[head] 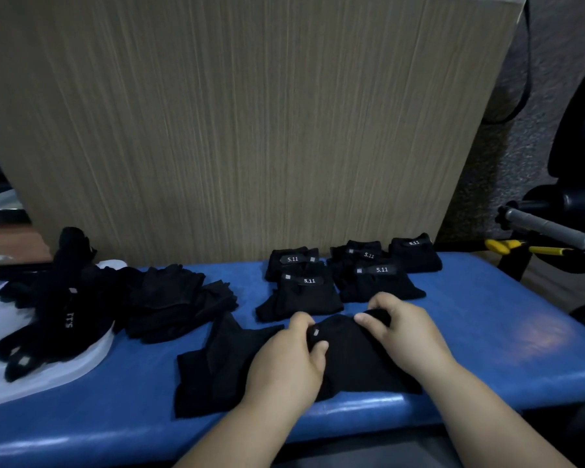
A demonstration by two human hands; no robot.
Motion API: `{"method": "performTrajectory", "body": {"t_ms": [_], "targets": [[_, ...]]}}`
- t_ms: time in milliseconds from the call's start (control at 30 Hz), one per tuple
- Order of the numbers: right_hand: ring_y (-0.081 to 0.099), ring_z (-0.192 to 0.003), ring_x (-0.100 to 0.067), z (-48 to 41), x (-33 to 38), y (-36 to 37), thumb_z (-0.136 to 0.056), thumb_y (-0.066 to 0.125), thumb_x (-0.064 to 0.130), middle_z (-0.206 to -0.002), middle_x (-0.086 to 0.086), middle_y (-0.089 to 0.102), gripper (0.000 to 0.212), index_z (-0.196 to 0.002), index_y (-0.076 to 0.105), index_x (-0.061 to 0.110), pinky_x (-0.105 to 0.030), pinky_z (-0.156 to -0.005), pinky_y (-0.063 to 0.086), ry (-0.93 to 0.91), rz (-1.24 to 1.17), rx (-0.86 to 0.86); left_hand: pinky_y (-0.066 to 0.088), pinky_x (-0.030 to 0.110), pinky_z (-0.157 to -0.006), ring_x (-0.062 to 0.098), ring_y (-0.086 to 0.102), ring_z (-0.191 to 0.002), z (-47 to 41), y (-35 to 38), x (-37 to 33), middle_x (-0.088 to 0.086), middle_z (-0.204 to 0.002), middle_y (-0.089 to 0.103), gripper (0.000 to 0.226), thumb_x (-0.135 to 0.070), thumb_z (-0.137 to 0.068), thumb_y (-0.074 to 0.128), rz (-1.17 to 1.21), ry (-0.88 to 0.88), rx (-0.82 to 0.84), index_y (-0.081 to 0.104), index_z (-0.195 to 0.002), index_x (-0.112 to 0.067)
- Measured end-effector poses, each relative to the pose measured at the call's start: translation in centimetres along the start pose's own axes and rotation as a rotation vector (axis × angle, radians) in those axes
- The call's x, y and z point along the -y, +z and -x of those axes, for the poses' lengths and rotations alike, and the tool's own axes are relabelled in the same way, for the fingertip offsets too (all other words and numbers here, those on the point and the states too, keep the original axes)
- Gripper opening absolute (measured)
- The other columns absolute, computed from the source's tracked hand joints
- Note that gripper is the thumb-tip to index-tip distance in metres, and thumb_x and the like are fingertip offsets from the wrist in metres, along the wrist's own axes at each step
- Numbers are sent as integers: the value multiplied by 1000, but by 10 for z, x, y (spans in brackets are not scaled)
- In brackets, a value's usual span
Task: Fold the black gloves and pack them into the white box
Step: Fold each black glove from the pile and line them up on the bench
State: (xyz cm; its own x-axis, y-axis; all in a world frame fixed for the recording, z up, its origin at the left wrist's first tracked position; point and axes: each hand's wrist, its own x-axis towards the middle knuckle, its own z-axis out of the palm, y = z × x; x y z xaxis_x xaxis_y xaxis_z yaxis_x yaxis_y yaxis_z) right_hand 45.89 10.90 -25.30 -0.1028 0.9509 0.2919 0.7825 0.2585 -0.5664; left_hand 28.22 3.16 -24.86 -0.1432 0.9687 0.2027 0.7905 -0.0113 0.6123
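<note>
- Blue padded counter point(487, 332) in front of a wood-grain panel point(250, 130).
- Left hand point(284, 359) and right hand point(402, 329) reach forward, fingers point(368, 319) curled, pinching one black glove point(352, 356).
- Folded gloves point(318, 295) lie just beyond the fingers; loose pile point(65, 305) well left.

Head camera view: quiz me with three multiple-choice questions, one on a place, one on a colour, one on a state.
1. Where do the folded gloves lie? A on the floor; B on the bench, beyond the hands; C in a drawer.
2. What colour is the bench? A red; B blue; C green.
3. What are the hands doing? A both hold a glove; B both lie flat; C one is raised.
Answers: B, they sit beyond both hands; B, its padding is blue; A, left hand and right hand pinch it.
</note>
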Motion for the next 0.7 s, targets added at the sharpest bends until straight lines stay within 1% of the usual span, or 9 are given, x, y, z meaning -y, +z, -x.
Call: {"method": "performTrajectory", "body": {"t_ms": [100, 167, 300, 367, 433, 467, 533, 600, 700], "targets": [[57, -72, -11, 1, 7, 6, -87, 58, 55, -72, 6, 62, 25, -86, 51, 31, -33, -64, 48, -41, 70, 56, 50, 31, -70, 9, 58, -79, 3, -13, 12, -10, -82, 59, 15, -44, -93, 52, -44, -5, 30, 44, -100, -33], [56, -78, -12, 3, 11, 8, -87, 56, 56, -80, 8, 61, 24, -90, 48, 34, -30, -64, 44, -76, 145, 77, 49, 27, -73, 7, 57, -84, 4, -21, 16, -15, -91, 56, 21, -45, -91, 55, -85, 4, 15, 44, -105, -34], [50, -109, -15, 11, 14, 8, -82, 70, 35, -109, 12, 57, 31, -110, 58, 28, -33, -89, 44, -259, 239, -132, 43, 21, -83, 8, 51, -104, 9, -18, 17, -17, -120, 38, 40, -42, -89, 57, -221, 136, -145, 40, -125, -34], [53, -115, -19, 16, 24, 8, -81, 68, 22, -114, 8, 61, 29, -109, 65, 22, -38, -95, 47, -424, 235, -219, 42, 25, -86, 9, 51, -103, 13, -10, 18, -16, -117, 48, 35, -40, -84, 54, -271, 263, -213, 52, -118, -31], [46, -130, -17, 23, 35, 13, -89, 56, 21, -131, 5, 58, 33, -121, 64, 20, -32, -110, 36, -508, 209, -69, 44, 29, -90, 9, 53, -108, 16, -4, 18, -16, -115, 59, 40, -45, -80, 44, -280, 287, -132, 62, -112, -29], [34, -139, -13, 28, 39, 19, -96, 46, 26, -145, 8, 46, 39, -134, 54, 21, -23, -115, 21, -467, 185, 79, 42, 30, -98, 9, 51, -119, 17, -2, 18, -16, -124, 59, 52, -49, -82, 33, -339, 227, -26, 62, -120, -28], [7, -147, -5, 34, 34, 28, -97, 18, 49, -157, 16, 14, 59, -151, 24, 26, -18, -114, -3, -362, 260, 320, 14, 29, -115, 8, 22, -144, 15, 2, 20, -16, -153, 32, 84, -56, -76, -2, -428, 178, 94, 34, -147, -28], [-4, -147, -3, 33, 24, 26, -86, 0, 59, -158, 18, 0, 75, -154, 7, 27, -22, -115, -8, -326, 394, 386, -9, 30, -115, 6, -3, -147, 12, 5, 25, -16, -160, 5, 97, -55, -65, -21, -447, 168, 169, 6, -153, -28], [-9, -146, -2, 29, 10, 16, -97, 10, 55, -160, 15, -3, 65, -154, 1, 26, -25, -118, -7, -259, 461, 410, -9, 33, -117, 7, -7, -147, 12, 5, 27, -14, -160, 0, 97, -54, -64, -22, -473, 183, 179, 1, -153, -27]]}}
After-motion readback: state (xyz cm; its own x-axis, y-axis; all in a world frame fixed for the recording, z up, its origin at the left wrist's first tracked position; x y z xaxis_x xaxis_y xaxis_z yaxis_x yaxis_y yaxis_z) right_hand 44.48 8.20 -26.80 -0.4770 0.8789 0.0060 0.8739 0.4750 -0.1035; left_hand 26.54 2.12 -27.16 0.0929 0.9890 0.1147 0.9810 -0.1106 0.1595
